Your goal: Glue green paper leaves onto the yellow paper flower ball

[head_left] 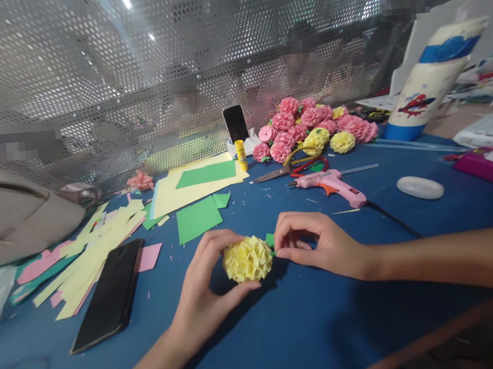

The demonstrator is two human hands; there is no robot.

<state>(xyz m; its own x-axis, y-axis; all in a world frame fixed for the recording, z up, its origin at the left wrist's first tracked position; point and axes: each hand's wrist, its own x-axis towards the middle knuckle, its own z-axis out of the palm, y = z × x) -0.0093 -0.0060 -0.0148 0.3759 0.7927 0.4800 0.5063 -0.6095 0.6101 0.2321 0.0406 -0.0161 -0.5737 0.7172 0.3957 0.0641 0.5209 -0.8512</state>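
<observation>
So the yellow paper flower (248, 259) is basically a round ball, no real long axis, held just above the blue tabletop (309, 327). Left hand (206, 293) is curled around it, right hand (319, 246) pinches a green paper bit (270, 240) on its side. Further back: pink glue gun (329, 185), no readable writing anywhere.

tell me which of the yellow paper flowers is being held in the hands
The yellow flower at the front, cupped by the left hand and pinched at its green bit by the right hand. The other yellow ones lie in the far pile.
</observation>
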